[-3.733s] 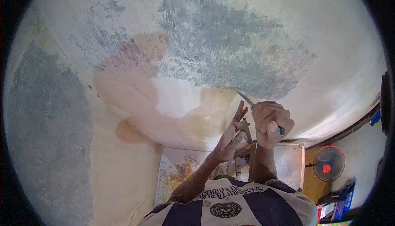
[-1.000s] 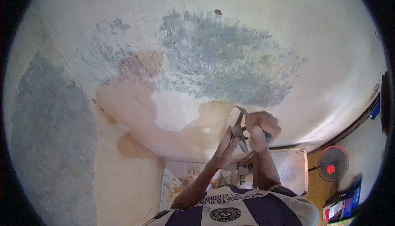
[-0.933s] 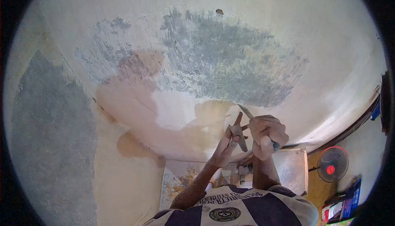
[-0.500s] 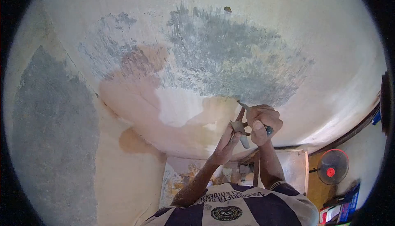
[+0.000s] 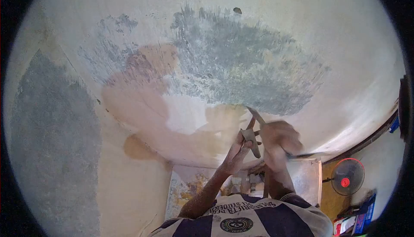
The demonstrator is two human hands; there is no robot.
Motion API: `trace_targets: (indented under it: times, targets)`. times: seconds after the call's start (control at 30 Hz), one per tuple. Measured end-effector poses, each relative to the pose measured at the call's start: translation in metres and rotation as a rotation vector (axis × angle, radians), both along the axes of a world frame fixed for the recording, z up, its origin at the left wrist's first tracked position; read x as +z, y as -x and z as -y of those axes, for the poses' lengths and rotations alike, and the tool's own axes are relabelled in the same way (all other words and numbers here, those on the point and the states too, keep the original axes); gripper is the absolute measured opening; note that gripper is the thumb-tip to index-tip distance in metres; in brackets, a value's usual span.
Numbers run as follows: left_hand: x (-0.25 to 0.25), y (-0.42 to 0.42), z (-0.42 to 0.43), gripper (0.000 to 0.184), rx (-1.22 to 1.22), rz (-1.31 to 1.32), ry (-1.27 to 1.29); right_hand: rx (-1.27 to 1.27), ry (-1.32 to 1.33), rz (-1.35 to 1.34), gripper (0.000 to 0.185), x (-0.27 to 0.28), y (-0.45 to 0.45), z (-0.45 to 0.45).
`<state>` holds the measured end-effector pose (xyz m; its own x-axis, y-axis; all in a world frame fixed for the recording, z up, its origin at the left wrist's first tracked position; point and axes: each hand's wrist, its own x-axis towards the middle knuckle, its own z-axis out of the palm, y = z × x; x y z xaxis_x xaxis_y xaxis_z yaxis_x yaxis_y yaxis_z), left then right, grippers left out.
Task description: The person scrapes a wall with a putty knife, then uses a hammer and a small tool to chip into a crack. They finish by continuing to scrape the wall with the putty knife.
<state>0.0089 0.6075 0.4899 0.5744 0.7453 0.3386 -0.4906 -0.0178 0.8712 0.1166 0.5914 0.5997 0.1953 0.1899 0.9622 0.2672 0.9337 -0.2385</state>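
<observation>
My right hand (image 5: 280, 140), smeared by motion, is closed around a scraper (image 5: 255, 114) with a thin metal blade pointing up and left. The blade tip is near the lower edge of a grey patch (image 5: 241, 55) on the pale wall (image 5: 276, 4); I cannot tell whether it touches. Close beside it, my left hand (image 5: 235, 155) is raised and holds a flat, grey-brown piece with a pointed lower end (image 5: 250, 140). Its material is unclear. Some fingers of the left hand stick out past the piece.
Another grey patch (image 5: 56, 142) covers the wall at the left. Shadows of my head and arms fall on the pale surface. A fan with a red rim (image 5: 347, 176) stands at the lower right, above a pile of coloured items (image 5: 358, 219). A stained panel (image 5: 189, 183) is behind my arms.
My right hand has moved slightly down and right, with more of the scraper blade showing. The flat piece in my left hand has turned a little. The view has shifted slightly.
</observation>
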Motion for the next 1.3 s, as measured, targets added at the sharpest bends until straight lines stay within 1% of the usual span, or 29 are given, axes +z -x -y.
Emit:
trace_targets:
  times: [0.07, 0.1, 0.17, 0.2, 0.23, 0.27, 0.33, 0.37, 0.43, 0.47, 0.57, 0.67, 0.7, 0.77, 0.83, 0.87, 0.93, 0.97, 1.07, 1.17, 1.23, 1.27, 1.3]
  targets:
    - [-0.019, 0.004, -0.006, 0.066, -0.005, -0.055, -0.029, -0.110, 0.208, 0.059, 0.042, -0.018, -0.005, -0.026]
    - [-0.024, 0.005, -0.006, 0.067, 0.001, -0.052, -0.024, -0.002, 0.326, 0.052, 0.038, -0.023, -0.007, -0.024]
    - [-0.028, 0.005, -0.007, 0.068, 0.023, -0.036, -0.019, -0.085, 0.170, 0.079, 0.041, -0.017, 0.001, -0.013]
    - [-0.020, 0.006, -0.006, 0.069, 0.005, -0.014, 0.014, -0.123, 0.097, 0.091, 0.042, -0.014, 0.006, -0.006]
    - [-0.010, 0.008, -0.003, 0.069, -0.013, 0.005, 0.048, 0.032, 0.018, 0.037, 0.045, -0.016, 0.006, -0.002]
    - [-0.003, 0.010, -0.002, 0.070, -0.033, 0.022, 0.081, 0.029, -0.020, 0.080, 0.042, -0.015, 0.005, -0.009]
    - [-0.006, 0.011, -0.005, 0.070, 0.000, 0.044, 0.042, 0.016, -0.097, 0.163, 0.038, -0.013, 0.003, -0.026]
    - [-0.010, 0.010, -0.006, 0.070, 0.012, 0.056, 0.022, 0.069, -0.058, 0.147, 0.038, -0.011, 0.004, -0.022]
    - [-0.018, 0.007, -0.008, 0.072, 0.003, 0.049, 0.013, -0.032, 0.013, 0.132, 0.045, -0.007, 0.003, -0.012]
    - [-0.015, 0.006, -0.008, 0.073, -0.004, 0.044, 0.007, -0.084, 0.046, 0.122, 0.048, -0.006, 0.004, -0.006]
    - [0.006, 0.001, 0.002, 0.061, 0.031, 0.101, 0.125, -0.053, -0.104, 0.014, 0.048, -0.004, 0.006, 0.001]
    - [-0.006, 0.004, -0.005, 0.055, -0.035, 0.093, 0.068, 0.027, 0.118, 0.115, 0.051, -0.011, -0.008, -0.010]
    - [-0.004, 0.004, -0.005, 0.054, -0.048, 0.097, 0.059, -0.039, 0.073, 0.109, 0.052, -0.010, -0.007, -0.008]
    - [0.003, 0.002, -0.001, 0.051, -0.045, 0.116, 0.074, -0.108, -0.026, -0.025, 0.052, -0.001, 0.001, 0.006]
    - [0.002, 0.000, -0.006, 0.063, -0.063, 0.127, 0.028, 0.022, -0.031, -0.047, 0.049, -0.007, -0.008, 0.022]
    - [0.000, 0.000, -0.007, 0.069, -0.074, 0.130, 0.007, -0.025, -0.006, 0.006, 0.048, -0.012, -0.011, 0.011]
    - [-0.008, 0.001, -0.011, 0.068, -0.076, 0.131, -0.025, -0.125, 0.043, 0.105, 0.047, -0.021, -0.017, -0.013]
    - [-0.007, 0.000, -0.010, 0.068, -0.079, 0.135, -0.040, -0.039, 0.109, 0.062, 0.045, -0.018, -0.016, -0.009]
    - [0.005, -0.004, -0.003, 0.051, -0.045, 0.176, 0.020, -0.088, -0.018, -0.042, 0.046, -0.004, -0.006, 0.004]
    - [0.010, -0.002, -0.001, 0.050, -0.041, 0.170, 0.061, -0.012, -0.083, -0.059, 0.047, -0.005, -0.006, 0.017]
    - [-0.012, 0.003, -0.005, 0.050, -0.047, 0.088, 0.050, -0.050, 0.069, -0.003, 0.049, -0.013, -0.011, -0.005]
    - [-0.012, 0.002, -0.005, 0.050, -0.046, 0.087, 0.051, -0.071, 0.141, 0.028, 0.050, -0.017, -0.011, -0.015]
    - [-0.012, 0.002, -0.004, 0.050, -0.045, 0.086, 0.053, -0.031, 0.113, 0.000, 0.052, -0.018, -0.011, -0.020]
